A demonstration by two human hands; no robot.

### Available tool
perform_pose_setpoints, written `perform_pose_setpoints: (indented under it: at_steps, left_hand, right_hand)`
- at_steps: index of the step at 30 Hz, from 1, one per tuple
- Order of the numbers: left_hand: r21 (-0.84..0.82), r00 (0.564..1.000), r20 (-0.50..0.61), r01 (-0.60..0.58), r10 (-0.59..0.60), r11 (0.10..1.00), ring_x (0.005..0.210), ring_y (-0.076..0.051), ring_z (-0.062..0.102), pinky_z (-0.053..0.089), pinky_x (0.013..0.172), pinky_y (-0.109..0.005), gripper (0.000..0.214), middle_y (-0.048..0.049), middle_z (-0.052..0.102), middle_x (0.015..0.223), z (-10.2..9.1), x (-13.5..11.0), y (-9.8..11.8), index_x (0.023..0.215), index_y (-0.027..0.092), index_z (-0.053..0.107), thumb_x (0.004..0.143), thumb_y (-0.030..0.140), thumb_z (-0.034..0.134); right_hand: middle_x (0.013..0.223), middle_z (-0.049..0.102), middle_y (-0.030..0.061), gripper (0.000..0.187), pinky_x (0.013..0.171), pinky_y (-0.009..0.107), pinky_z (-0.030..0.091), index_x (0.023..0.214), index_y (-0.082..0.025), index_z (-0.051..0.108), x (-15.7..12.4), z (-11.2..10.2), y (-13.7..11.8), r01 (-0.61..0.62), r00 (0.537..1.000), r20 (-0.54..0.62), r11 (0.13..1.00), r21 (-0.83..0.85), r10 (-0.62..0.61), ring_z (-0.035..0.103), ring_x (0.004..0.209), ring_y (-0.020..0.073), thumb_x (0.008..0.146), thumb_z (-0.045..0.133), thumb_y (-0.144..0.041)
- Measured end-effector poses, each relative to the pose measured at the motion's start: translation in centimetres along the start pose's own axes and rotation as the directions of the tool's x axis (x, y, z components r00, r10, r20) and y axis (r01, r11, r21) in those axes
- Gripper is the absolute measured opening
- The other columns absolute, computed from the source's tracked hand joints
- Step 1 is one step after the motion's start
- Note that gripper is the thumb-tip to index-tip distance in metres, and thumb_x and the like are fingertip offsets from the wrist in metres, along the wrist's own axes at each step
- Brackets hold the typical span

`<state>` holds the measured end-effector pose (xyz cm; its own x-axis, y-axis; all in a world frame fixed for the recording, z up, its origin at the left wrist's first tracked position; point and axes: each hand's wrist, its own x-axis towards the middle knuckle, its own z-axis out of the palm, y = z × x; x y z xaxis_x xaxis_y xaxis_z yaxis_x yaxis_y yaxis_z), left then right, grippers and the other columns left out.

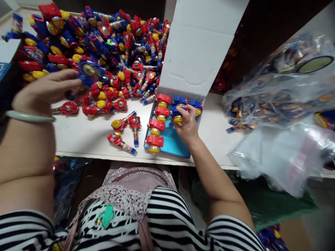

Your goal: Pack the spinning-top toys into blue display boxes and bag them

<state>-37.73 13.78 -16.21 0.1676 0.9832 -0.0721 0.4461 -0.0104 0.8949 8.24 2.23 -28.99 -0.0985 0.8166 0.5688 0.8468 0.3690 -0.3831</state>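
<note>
My left hand [49,87], a bangle on its wrist, is closed on a blue toy [90,71] with a gold round centre, held up over the pile at the left. Over the open box [178,151] with its blue bottom, my right hand [187,122] grips another blue toy [178,115] with a yellow round part, in the middle column. Down the box's left side stands a column of red toys [157,125]. More blue toys [196,106] sit at the back of the box, beyond my right fingers. My palm hides part of the box.
A big heap of red and blue toys [128,38] covers the back left of the white table [86,139]. Several loose red toys [121,143] lie left of the box. Its white lid [199,45] stands raised. Clear plastic bags [277,104] lie at the right.
</note>
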Motion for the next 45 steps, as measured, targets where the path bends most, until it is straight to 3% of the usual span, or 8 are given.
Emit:
perform_pose_setpoints:
  at_steps: [6, 16, 26, 28, 33, 36, 40, 45]
  left_hand:
    - [-0.566, 0.878, 0.393, -0.002, 0.272, 0.825, 0.051, -0.009, 0.053, 0.039, 0.049, -0.021, 0.042, 0.0025, 0.056, 0.061, 14.6, -0.9, 3.2, 0.094, 0.013, 0.061, 0.079, 0.048, 0.08]
    - [-0.644, 0.756, 0.476, -0.049, 0.45, 0.764, 0.05, -0.006, 0.052, 0.038, 0.046, -0.018, 0.048, 0.0015, 0.062, 0.07, 24.9, -2.5, 7.9, 0.094, 0.016, 0.055, 0.083, 0.057, 0.077]
    - [-0.473, 0.453, 0.829, 0.256, 0.328, 0.843, 0.029, -0.008, 0.036, 0.03, 0.031, -0.023, 0.07, -0.0023, 0.056, 0.052, 27.4, -3.5, 10.7, 0.077, 0.014, 0.057, 0.097, 0.075, 0.03]
    - [-0.462, 0.49, 0.804, 0.155, 0.338, 0.874, 0.032, -0.007, 0.04, 0.034, 0.034, -0.022, 0.072, -0.0053, 0.062, 0.059, 27.9, -3.6, 11.0, 0.078, 0.013, 0.058, 0.098, 0.075, 0.026]
    - [-0.278, 0.785, 0.351, -0.434, 0.511, 0.857, 0.071, -0.012, 0.064, 0.052, 0.065, -0.023, 0.036, -0.0065, 0.071, 0.09, 26.1, -2.2, 9.9, 0.1, 0.014, 0.064, 0.1, 0.048, 0.051]
    - [-0.039, 0.723, 0.21, -0.666, 0.658, 0.745, 0.093, -0.017, 0.065, 0.053, 0.085, -0.03, 0.023, -0.008, 0.071, 0.105, 25.3, -0.3, 8.1, 0.112, 0.016, 0.066, 0.097, 0.031, 0.058]
    - [0.175, 0.555, 0.434, -0.825, 0.71, 0.538, 0.109, -0.025, 0.061, 0.048, 0.098, -0.04, 0.03, -0.0123, 0.07, 0.117, 27.0, 1.0, 6.4, 0.122, 0.018, 0.069, 0.094, 0.025, 0.062]
    - [0.247, 0.548, 0.53, -0.83, 0.647, 0.501, 0.114, -0.029, 0.059, 0.045, 0.102, -0.045, 0.034, -0.0156, 0.066, 0.131, 28.8, 1.3, 5.7, 0.126, 0.018, 0.07, 0.095, 0.028, 0.06]
  right_hand:
    - [0.13, 0.042, 0.0152, 0.056, 0.106, 0.052, 0.052, 0.139, -0.022, 0.047, -1.6, 1.3, 0.5, -0.115, 0.992, 0.055, 0.993, 0.038, 0.113, 0.054, 0.124, 0.0297, 0.085, 0.062, -0.018]
    - [0.144, 0.051, 0.0118, 0.087, 0.09, 0.047, 0.062, 0.16, -0.035, 0.017, 2.4, -7.3, -5.1, -0.082, 0.993, -0.046, 0.935, 0.344, 0.104, 0.064, 0.119, 0.0265, 0.09, 0.063, -0.06]
    - [0.141, 0.053, 0.009, 0.105, 0.093, 0.049, 0.061, 0.158, -0.039, 0.015, 3.8, -7.2, -3.1, 0.058, 0.994, -0.113, 0.829, 0.556, 0.006, 0.063, 0.125, 0.0291, 0.076, 0.064, -0.082]
    - [0.136, 0.053, 0.0105, 0.101, 0.096, 0.051, 0.06, 0.158, -0.036, 0.014, 3.5, -6.6, -3.3, 0.072, 0.971, -0.233, 0.865, 0.497, 0.053, 0.062, 0.126, 0.0301, 0.08, 0.061, -0.078]
    - [0.134, 0.05, 0.0133, 0.08, 0.11, 0.058, 0.049, 0.145, -0.027, 0.039, 1.0, -8.5, -0.1, -0.051, 0.859, -0.498, 0.988, 0.145, 0.118, 0.057, 0.126, 0.0309, 0.082, 0.07, -0.064]
    - [0.123, 0.054, 0.0105, 0.064, 0.109, 0.058, 0.048, 0.132, -0.025, 0.05, -0.7, -8.4, 2.8, -0.095, 0.889, -0.45, 0.995, 0.005, 0.087, 0.058, 0.118, 0.0287, 0.081, 0.073, -0.057]
    - [0.115, 0.053, 0.0102, 0.051, 0.103, 0.054, 0.052, 0.128, -0.024, 0.052, -2.3, -4.7, 4.0, -0.106, 0.922, -0.378, 0.993, -0.042, 0.082, 0.059, 0.111, 0.0266, 0.087, 0.066, -0.051]
    - [0.123, 0.05, 0.0126, 0.045, 0.096, 0.048, 0.056, 0.129, -0.027, 0.053, -3.1, -2.8, 3.5, -0.107, 0.983, -0.156, 0.99, -0.093, 0.092, 0.059, 0.115, 0.0267, 0.089, 0.064, -0.045]
